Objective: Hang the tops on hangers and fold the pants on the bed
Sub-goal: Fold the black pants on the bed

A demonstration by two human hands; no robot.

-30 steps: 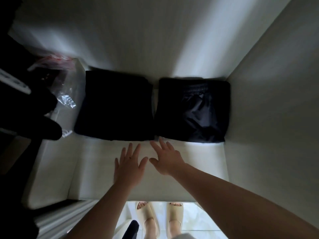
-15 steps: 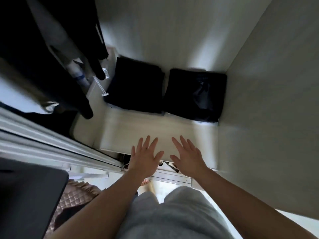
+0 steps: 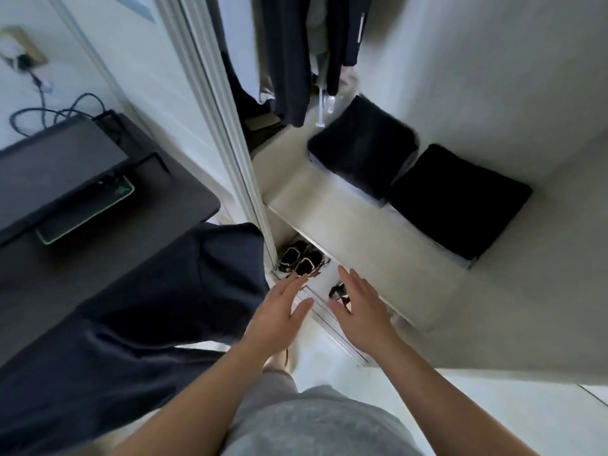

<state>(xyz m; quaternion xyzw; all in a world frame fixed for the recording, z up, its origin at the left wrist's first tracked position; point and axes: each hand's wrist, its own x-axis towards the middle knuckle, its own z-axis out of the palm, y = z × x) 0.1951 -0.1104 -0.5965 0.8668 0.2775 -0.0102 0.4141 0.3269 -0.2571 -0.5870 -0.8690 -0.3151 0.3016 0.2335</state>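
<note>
Open wardrobe, pale shelf (image 3: 362,238): one folded dark pair (image 3: 362,149) along its back edge, a second folded pair (image 3: 460,199) just beside it in the back right corner. Dark tops (image 3: 289,60) hang above the left end. Left hand (image 3: 279,317) and right hand (image 3: 365,311) hover off the front edge, fingers spread, holding nothing.

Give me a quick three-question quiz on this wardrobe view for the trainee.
1. True or false: the left hand grips a hanger.
2. How many folded dark piles lie on the wardrobe shelf? A one, B two, C four.
3. Fill in: under that shelf, by the sliding door, stands a pair of dark ____.
Key: 1 false, it is open and empty; 2 B; 3 shoes.
</note>
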